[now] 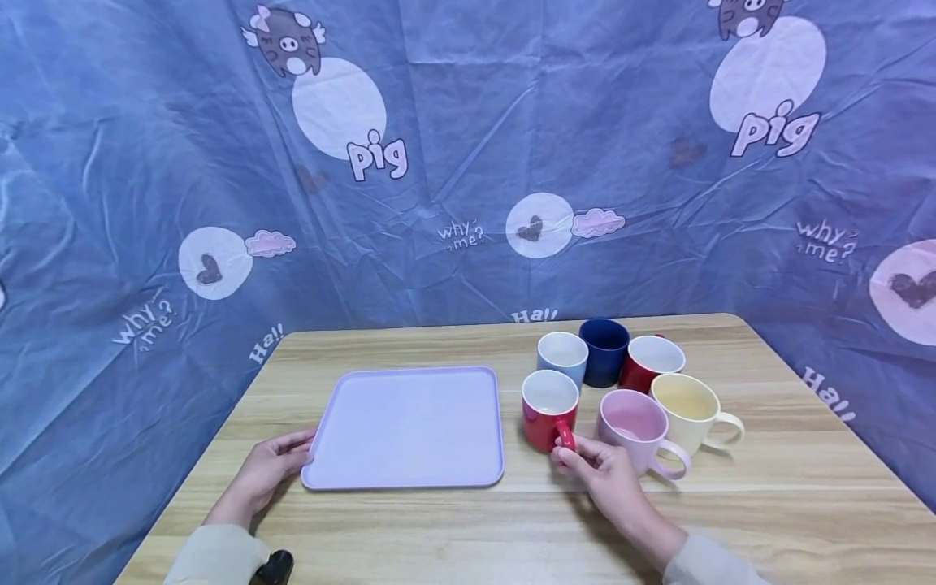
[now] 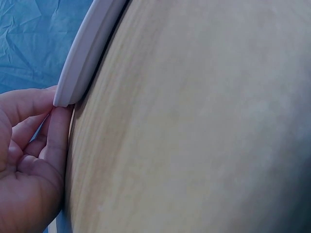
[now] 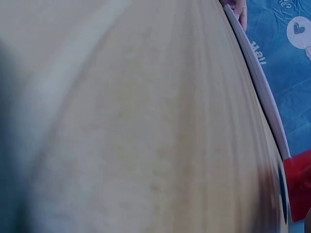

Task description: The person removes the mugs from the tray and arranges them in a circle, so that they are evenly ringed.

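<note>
My right hand [image 1: 603, 479] pinches the handle of a red mug [image 1: 543, 429] with a white inside, which stands upright just right of the lilac tray [image 1: 409, 431]. Part of this red mug [image 3: 300, 187] also shows at the right edge of the right wrist view. My left hand [image 1: 270, 471] is at the tray's left side near the front corner. Seen from the left wrist, the left hand [image 2: 36, 145] pinches the tray's rim [image 2: 90, 53] between its fingers. A pink mug [image 1: 634, 418] stands close beside my right hand, its handle toward the front right.
Behind the held mug stand a light blue mug [image 1: 561, 351], a navy mug [image 1: 604, 352] and another red mug [image 1: 653, 361]. A pale yellow mug [image 1: 687, 410] is right of the pink one. All rest on the wooden table [image 1: 453, 536], before a blue printed cloth [image 1: 468, 162].
</note>
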`<act>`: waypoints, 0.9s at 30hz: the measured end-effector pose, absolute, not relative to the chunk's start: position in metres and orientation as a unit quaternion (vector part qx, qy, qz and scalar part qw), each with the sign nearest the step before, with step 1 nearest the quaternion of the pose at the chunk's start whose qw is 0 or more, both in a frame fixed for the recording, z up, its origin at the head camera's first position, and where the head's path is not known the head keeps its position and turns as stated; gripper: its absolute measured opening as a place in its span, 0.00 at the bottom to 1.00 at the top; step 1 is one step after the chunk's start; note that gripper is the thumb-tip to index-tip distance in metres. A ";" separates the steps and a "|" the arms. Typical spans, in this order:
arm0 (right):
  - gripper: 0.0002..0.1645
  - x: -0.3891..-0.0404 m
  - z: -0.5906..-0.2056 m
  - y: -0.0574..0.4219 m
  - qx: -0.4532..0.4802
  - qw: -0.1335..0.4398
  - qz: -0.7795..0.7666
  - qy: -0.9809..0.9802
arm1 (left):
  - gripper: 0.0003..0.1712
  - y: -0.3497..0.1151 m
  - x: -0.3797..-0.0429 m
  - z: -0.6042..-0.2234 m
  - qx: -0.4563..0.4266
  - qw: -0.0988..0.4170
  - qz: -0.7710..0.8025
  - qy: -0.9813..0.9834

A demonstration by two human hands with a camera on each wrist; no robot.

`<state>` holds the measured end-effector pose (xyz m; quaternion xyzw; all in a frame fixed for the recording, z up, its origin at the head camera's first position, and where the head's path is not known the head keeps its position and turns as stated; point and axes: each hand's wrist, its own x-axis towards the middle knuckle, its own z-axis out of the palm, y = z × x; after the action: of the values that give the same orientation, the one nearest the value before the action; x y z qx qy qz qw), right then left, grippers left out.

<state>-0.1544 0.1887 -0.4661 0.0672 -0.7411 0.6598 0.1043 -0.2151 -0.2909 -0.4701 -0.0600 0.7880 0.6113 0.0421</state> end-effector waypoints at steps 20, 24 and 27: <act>0.15 -0.152 -0.472 0.188 0.017 0.156 0.682 -0.714 | 0.29 -0.290 -0.214 -0.469 -0.065 0.041 0.609 0.789; 0.15 -0.152 -0.473 0.190 0.016 0.158 0.680 -0.715 | 0.29 -0.289 -0.213 -0.468 -0.064 0.040 0.604 0.793; 0.15 -0.152 -0.473 0.190 0.010 0.161 0.673 -0.722 | 0.29 -0.289 -0.213 -0.468 -0.064 0.038 0.602 0.795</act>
<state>-0.1516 0.1900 -0.4729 0.0096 -0.7215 0.6733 0.1614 -0.2131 -0.2886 -0.4678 -0.0637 0.7948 0.6023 0.0383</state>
